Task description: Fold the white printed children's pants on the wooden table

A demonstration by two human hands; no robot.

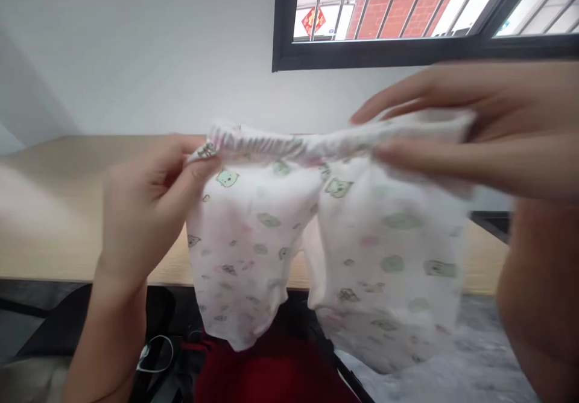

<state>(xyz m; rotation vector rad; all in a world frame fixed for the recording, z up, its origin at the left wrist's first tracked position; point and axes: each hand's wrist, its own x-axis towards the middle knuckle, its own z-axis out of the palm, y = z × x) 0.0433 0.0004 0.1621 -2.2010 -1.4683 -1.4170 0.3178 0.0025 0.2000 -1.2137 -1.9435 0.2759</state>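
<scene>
Pants (325, 192) are up in the air in front of me, above the near edge of the table (45, 228). My left hand (145, 198) has its fingers pinched together on one waistband (266, 143) corner; my right hand (497, 128) is clamped over the other end (blurry, can't tell how tight). I'd call the opening-out mostly done, but the waist's bunchy and the legs (239, 258) hang loose, not laid flat. Table's pale wood, wall's (158, 47) white, and there's a dark-framed window (389, 53) with bars.
</scene>
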